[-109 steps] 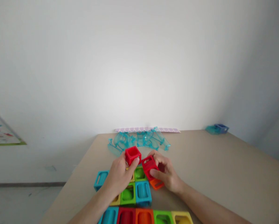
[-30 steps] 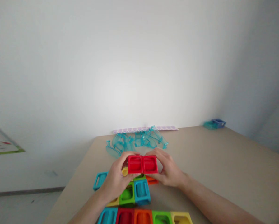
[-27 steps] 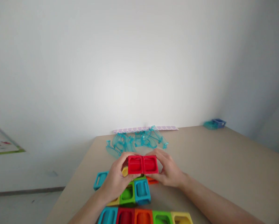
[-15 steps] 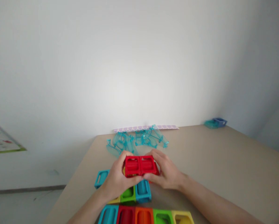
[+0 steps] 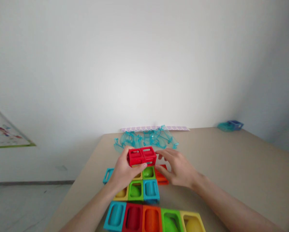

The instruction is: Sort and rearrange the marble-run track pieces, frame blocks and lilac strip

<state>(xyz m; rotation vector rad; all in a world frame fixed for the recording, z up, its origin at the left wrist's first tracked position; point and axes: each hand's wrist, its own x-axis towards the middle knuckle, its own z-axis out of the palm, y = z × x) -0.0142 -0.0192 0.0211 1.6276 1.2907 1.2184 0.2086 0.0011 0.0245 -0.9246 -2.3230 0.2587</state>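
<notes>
My left hand point(image 5: 123, 168) grips two joined red hollow blocks point(image 5: 142, 156) by their left end, raised above the table. Fingers curved and apart, my right hand point(image 5: 177, 167) is just off the red pair's right end. Below it lies an orange block point(image 5: 162, 179). Under the red pair, a green block point(image 5: 148, 173) and a partly hidden yellow block point(image 5: 137, 176) sit side by side. Left of my left hand is a blue block point(image 5: 107, 176). Nearer me, yellow, green point(image 5: 136, 190) and blue point(image 5: 151, 190) blocks form a row.
A joined row of blue, red, orange point(image 5: 151, 219), green and yellow blocks lies at the near edge. Clear teal plastic pieces point(image 5: 156, 138) lie at the back before a lilac patterned strip point(image 5: 180, 128). A small blue basket point(image 5: 236, 125) stands at the far right corner by the wall.
My right hand has let go of the red pair and moved right. The left hand keeps hold and has tilted the pair, right end slightly up. The view has shifted slightly.
</notes>
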